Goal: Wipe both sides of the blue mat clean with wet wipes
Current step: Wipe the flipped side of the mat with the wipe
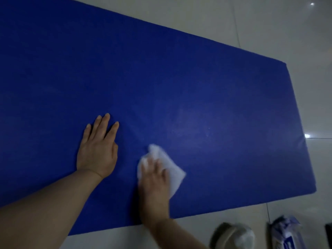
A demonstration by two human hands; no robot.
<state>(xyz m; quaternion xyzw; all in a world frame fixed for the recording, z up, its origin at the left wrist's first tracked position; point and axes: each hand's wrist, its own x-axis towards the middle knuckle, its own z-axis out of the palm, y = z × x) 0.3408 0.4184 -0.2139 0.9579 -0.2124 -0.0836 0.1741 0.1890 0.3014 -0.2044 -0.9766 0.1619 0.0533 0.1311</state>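
A large blue mat (161, 78) lies flat on the pale tiled floor and fills most of the view. My left hand (98, 150) rests flat on the mat with its fingers straight and slightly spread. To its right, my right hand (155, 180) presses a white wet wipe (168, 164) onto the mat near its front edge. The wipe sticks out beyond my fingers and to the right. The hand looks blurred. A faint damp sheen shows on the mat to the right of the wipe.
On the tiled floor (251, 24) at the bottom right lie a pack of wet wipes (285, 234) and a blurred round object with clear plastic (233, 236). A dark item (328, 232) is cut off at the right edge.
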